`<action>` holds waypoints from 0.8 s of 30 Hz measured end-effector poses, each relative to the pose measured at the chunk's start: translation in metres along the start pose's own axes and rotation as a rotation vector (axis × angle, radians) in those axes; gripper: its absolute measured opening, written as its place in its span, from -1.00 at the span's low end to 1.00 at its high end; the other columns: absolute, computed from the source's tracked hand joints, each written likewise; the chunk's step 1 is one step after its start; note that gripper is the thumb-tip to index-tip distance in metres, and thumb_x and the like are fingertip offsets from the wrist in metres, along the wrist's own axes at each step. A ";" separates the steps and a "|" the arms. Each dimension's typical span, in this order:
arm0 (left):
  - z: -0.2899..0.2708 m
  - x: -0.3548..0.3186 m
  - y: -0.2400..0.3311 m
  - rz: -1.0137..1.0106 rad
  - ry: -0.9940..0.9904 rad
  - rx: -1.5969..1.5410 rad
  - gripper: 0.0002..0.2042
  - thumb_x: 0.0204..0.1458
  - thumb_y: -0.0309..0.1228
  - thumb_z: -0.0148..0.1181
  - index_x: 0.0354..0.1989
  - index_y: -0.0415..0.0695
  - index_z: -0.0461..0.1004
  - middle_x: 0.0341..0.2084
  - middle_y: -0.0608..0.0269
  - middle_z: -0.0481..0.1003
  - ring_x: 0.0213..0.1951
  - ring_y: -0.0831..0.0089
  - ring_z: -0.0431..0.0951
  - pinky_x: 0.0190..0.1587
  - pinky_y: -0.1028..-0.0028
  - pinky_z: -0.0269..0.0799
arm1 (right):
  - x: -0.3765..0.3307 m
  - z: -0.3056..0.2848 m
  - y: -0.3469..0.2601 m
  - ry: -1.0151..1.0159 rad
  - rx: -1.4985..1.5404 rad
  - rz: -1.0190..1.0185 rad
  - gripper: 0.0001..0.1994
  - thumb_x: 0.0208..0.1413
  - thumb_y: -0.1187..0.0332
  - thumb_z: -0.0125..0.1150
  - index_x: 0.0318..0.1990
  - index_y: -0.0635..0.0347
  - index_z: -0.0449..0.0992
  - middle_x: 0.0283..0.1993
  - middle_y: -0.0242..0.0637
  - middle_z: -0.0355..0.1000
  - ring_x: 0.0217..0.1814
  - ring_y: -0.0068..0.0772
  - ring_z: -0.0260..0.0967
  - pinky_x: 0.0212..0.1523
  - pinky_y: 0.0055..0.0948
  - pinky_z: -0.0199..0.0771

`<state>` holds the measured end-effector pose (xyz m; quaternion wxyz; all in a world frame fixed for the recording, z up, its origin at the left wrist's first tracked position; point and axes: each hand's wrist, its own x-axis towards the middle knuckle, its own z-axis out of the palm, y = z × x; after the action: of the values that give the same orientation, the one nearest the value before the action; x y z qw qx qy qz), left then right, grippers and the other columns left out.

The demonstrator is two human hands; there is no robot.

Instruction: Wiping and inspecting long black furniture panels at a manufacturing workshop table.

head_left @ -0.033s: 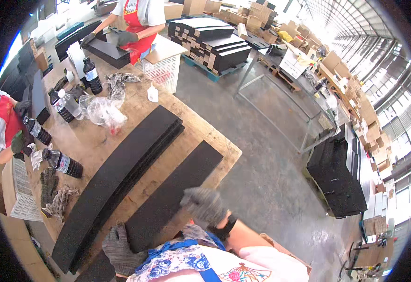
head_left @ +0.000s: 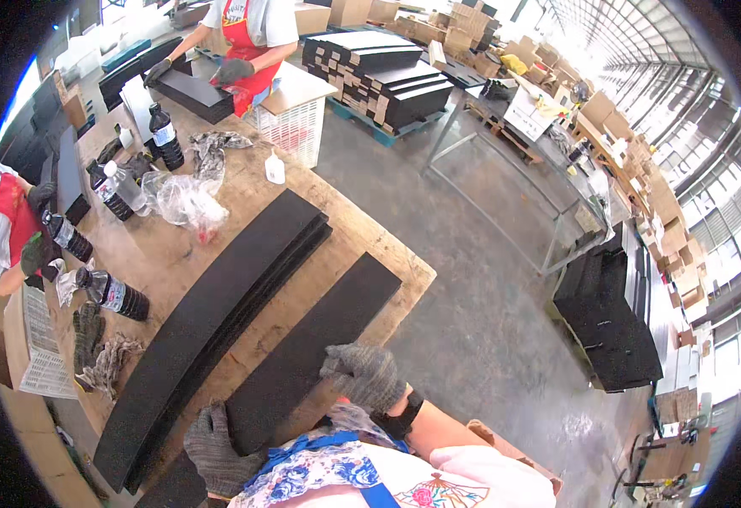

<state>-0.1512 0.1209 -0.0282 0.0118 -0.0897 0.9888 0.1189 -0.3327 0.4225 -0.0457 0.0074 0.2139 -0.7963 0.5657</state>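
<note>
A flat black board lies slantwise on the wooden worktable in front of me. My left hand, in a grey knit glove, grips the board's near-left end, thumb along its edge. At its right edge is my right hand, gloved alike, with the fingers curled closed over the board's surface. Whatever those fingers may hold is hidden. Beyond the board, a stack of long black boards runs parallel to it. Part of another dark board shows below my left hand.
Dark bottles, a crumpled plastic bag, rags and a small white bottle stand or lie on the table. Two people in red aprons handle black boards across it. A black stack stands on the floor to the right.
My right hand has shifted slightly to the left along the board's edge and shows sharper. The far person's hand has moved a little. My left hand and the board stay put.
</note>
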 end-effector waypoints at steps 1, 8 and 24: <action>0.001 0.000 -0.002 0.069 0.065 -0.019 0.15 -0.58 0.12 0.50 0.33 -0.20 0.23 0.14 -0.21 0.34 0.13 -0.15 0.36 0.20 -0.03 0.16 | -0.003 0.003 -0.016 -0.029 -0.290 -0.254 -0.70 0.06 0.45 0.30 -0.01 0.18 0.55 -0.25 -0.23 0.61 -0.20 -0.35 0.59 -0.22 -0.39 0.61; 0.004 -0.004 0.009 0.144 0.183 0.085 0.10 -0.55 0.12 0.51 0.28 -0.23 0.30 0.09 -0.22 0.38 0.09 -0.15 0.41 0.12 -0.02 0.24 | 0.036 -0.070 0.033 0.224 -0.263 0.042 -0.74 0.08 0.45 0.30 -0.04 0.18 0.56 -0.28 -0.29 0.62 -0.23 -0.24 0.60 -0.23 -0.38 0.61; -0.007 0.003 0.027 -0.058 0.120 0.057 -0.01 -0.52 0.06 0.51 0.23 -0.11 0.35 0.13 -0.04 0.42 0.18 -0.05 0.38 0.21 0.00 0.21 | 0.012 -0.036 0.020 -0.085 0.036 0.034 -0.64 0.05 0.41 0.36 0.03 0.21 0.51 -0.20 -0.19 0.60 -0.18 -0.26 0.58 -0.16 -0.36 0.60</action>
<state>-0.1592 0.1447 -0.0152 -0.0413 -0.1248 0.9877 0.0849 -0.3589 0.4568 -0.0477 -0.0399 0.2244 -0.7892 0.5703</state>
